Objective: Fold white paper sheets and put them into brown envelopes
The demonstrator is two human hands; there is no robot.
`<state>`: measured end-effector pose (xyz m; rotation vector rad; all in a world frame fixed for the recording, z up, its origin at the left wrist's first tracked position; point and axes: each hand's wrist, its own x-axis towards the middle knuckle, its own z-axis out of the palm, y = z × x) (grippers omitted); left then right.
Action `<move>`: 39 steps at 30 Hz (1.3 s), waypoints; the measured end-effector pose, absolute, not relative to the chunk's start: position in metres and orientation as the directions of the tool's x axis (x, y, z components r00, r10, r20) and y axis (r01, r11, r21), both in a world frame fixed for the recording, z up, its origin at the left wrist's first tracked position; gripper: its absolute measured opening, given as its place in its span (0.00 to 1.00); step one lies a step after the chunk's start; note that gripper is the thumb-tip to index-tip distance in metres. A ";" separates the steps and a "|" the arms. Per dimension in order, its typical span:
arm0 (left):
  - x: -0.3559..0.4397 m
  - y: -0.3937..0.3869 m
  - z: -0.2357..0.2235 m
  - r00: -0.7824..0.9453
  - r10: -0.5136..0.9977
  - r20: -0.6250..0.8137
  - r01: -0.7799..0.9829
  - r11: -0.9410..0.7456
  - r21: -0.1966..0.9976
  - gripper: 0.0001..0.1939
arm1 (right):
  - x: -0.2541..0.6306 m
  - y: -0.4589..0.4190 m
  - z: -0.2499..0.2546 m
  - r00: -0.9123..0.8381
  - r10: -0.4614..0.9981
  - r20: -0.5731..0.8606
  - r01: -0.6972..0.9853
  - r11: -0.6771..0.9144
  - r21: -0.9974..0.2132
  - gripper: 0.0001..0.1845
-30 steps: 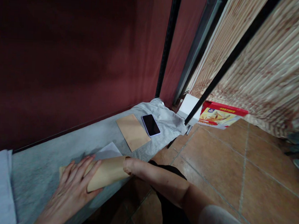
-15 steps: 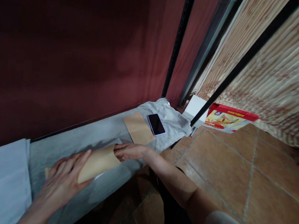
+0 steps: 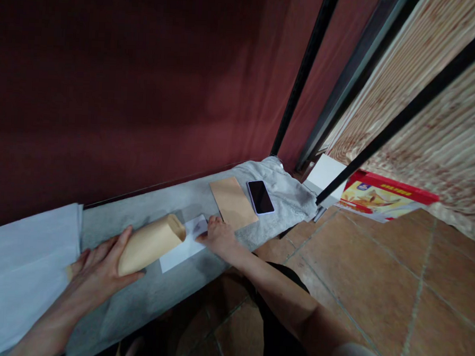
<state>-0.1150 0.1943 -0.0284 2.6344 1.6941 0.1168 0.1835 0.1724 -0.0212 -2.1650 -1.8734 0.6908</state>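
Note:
A tan kraft-paper envelope (image 3: 150, 245) is gripped by my left hand (image 3: 97, 269), its fingers on the far side and its thumb on the near side. The envelope bulges, and its mouth gapes toward the right. Below and beyond that mouth a small white sheet of paper (image 3: 181, 249) lies on the grey cloth. My right hand (image 3: 220, 238) is at the right end of this sheet, fingers curled and thumb at its edge, pinching it. Just past my right hand lies a second, flat kraft envelope (image 3: 234, 202), with a phone (image 3: 261, 197) beside it.
A grey cloth (image 3: 111, 309) covers the narrow bench along the dark red wall. White sheets (image 3: 26, 252) lie at its left end. Black metal posts (image 3: 307, 70) rise at the right end. A red and yellow box (image 3: 383, 196) stands on the tiled floor (image 3: 360, 269).
My right hand has come out of the envelope's mouth and moved right to the white sheet, which shows more now. My left hand still grips the envelope. The view has shifted slightly.

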 end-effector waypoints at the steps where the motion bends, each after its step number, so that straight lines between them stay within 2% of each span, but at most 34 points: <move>1: -0.115 0.194 -0.029 0.413 0.910 0.040 0.909 -0.415 0.050 0.42 | 0.181 0.173 -0.022 0.096 0.969 -0.226 0.888 -0.186 -0.421 0.28; 6: -0.117 0.194 -0.029 0.390 0.921 -0.015 0.917 -0.387 0.100 0.44 | 0.182 0.179 -0.024 0.109 0.957 -0.267 0.889 -0.214 -0.404 0.28; 10: -0.119 0.194 -0.028 0.387 0.922 -0.023 0.917 -0.383 0.114 0.43 | 0.189 0.180 -0.023 0.078 0.958 -0.276 0.836 -0.214 -0.506 0.16; 14: -0.120 0.194 -0.028 0.391 0.920 -0.018 0.916 -0.386 0.110 0.43 | 0.207 0.182 -0.022 0.125 0.972 -0.200 0.768 -0.223 -0.600 0.06; 19: -0.119 0.193 -0.029 0.371 0.928 -0.040 0.924 -0.364 0.119 0.43 | 0.240 0.191 -0.022 0.252 0.966 -0.056 0.699 -0.222 -0.679 0.02; 21: -0.119 0.194 -0.029 0.361 0.932 -0.038 0.927 -0.354 0.124 0.44 | 0.251 0.193 -0.024 0.277 0.961 0.009 0.593 -0.164 -0.788 0.03; 24: -0.119 0.195 -0.030 0.339 0.940 -0.044 0.934 -0.330 0.140 0.44 | 0.259 0.195 -0.027 0.278 0.959 0.062 0.342 -0.038 -0.939 0.05; 27: -0.120 0.198 -0.034 0.310 0.948 -0.072 0.944 -0.298 0.140 0.46 | 0.257 0.196 -0.035 0.223 0.973 0.057 0.166 0.020 -0.986 0.07; 29: -0.121 0.201 -0.039 0.285 0.954 -0.094 0.954 -0.273 0.126 0.50 | 0.252 0.196 -0.041 0.171 0.984 0.040 0.109 0.021 -0.994 0.06; 32: -0.125 0.205 -0.045 0.287 0.953 -0.097 0.954 -0.276 0.112 0.52 | 0.245 0.197 -0.051 0.101 0.995 0.011 0.132 -0.003 -0.991 0.04; 39: -0.130 0.207 -0.054 0.325 0.944 -0.059 0.941 -0.317 0.120 0.51 | 0.253 0.197 -0.048 0.040 0.998 -0.058 0.431 -0.069 -0.900 0.07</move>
